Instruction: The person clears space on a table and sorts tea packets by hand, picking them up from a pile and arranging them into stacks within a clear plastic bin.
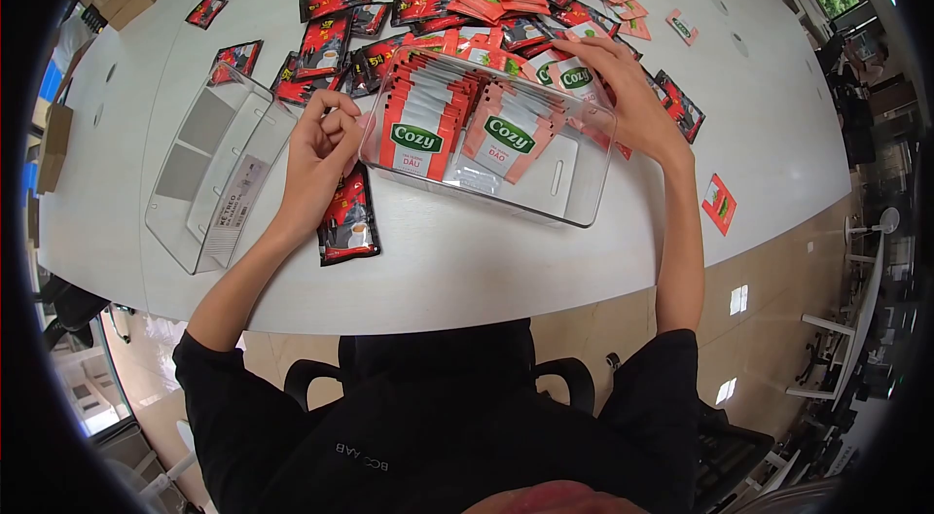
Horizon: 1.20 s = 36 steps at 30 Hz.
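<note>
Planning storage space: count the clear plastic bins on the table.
2: one clear bin holding Cozy sachets between both hands, one empty clear bin left of the left hand.

The person wears a black short-sleeved top with small pale lettering printed across the chest. Both forearms are bare, and the left hand (pixel 321 149) and right hand (pixel 628 101) carry no gloves.

Two clear bins, two kinds of sachet, two hands on one bench.

One clear bin (pixel 574 185) holds two rows of pink Cozy sachets (pixel 509 135); a second, empty-looking bin (pixel 209 169) lies near the bench's (pixel 467 266) left edge. Black-and-red coffee sachets (pixel 331 3) and more pink ones lie piled toward the far edge, too overlapped to count. Two pink sachets lie alone near the right edge.
</note>
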### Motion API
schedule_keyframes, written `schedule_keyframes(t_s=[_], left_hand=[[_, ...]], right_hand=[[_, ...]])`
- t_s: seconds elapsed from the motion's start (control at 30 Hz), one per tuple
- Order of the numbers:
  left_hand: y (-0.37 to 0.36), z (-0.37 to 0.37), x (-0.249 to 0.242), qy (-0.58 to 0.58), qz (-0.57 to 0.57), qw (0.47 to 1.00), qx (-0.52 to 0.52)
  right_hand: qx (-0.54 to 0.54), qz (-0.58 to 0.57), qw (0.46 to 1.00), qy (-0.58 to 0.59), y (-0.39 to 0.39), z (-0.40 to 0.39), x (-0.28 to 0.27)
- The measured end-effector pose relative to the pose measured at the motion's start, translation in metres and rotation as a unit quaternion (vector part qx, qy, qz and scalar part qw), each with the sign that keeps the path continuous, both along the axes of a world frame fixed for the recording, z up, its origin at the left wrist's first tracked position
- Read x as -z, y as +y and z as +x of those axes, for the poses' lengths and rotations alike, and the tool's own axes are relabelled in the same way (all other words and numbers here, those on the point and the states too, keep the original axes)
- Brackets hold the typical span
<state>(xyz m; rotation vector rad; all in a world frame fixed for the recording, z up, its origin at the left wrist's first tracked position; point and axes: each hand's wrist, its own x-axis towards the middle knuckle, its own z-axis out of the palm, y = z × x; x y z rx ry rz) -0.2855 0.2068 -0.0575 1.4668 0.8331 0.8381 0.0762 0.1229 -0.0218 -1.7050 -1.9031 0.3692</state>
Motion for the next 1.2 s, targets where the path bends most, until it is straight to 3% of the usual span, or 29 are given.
schedule_keyframes(t_s=[0.2,0.3,0.37,0.5,0.6,0.7,0.73,0.87,0.97,1.03,1.2], left_hand=[[0.001,0.000,0.001,0.012,0.001,1.000,-0.006],[0.001,0.000,0.002,0.010,0.001,1.000,-0.005],[0.002,-0.001,0.004,0.006,0.002,1.000,-0.003],[0.003,-0.001,0.005,-0.001,0.003,1.000,0.001],[0.002,-0.002,0.004,0.006,0.004,1.000,0.000],[0.002,0.000,0.004,0.000,0.001,1.000,-0.006],[0.002,0.000,0.004,0.000,0.001,1.000,-0.006],[0.001,0.001,0.001,0.002,0.000,1.000,-0.009],[0.000,0.002,0.001,0.004,0.000,1.000,-0.012],[0.000,0.002,0.001,0.004,0.000,1.000,-0.011],[0.002,0.000,0.005,0.003,-0.006,1.000,-0.017]], right_hand=[[-0.073,0.021,0.996,-0.047,0.005,0.001,0.008],[-0.079,0.016,0.997,0.004,0.006,-0.005,-0.001],[0.009,0.020,0.999,0.027,0.004,-0.011,-0.007],[0.057,0.059,0.995,0.064,0.003,-0.010,-0.015],[0.080,0.223,0.968,0.080,0.008,-0.003,-0.013],[0.160,0.239,0.957,0.025,0.002,0.006,-0.023],[0.166,0.244,0.955,-0.028,0.000,0.015,-0.021],[0.212,0.225,0.950,-0.034,0.000,0.017,-0.024],[0.191,0.271,0.943,-0.027,0.008,0.020,-0.012],[0.149,0.249,0.952,-0.102,0.011,0.017,-0.006],[0.153,0.185,0.968,-0.069,0.012,0.010,0.001]])
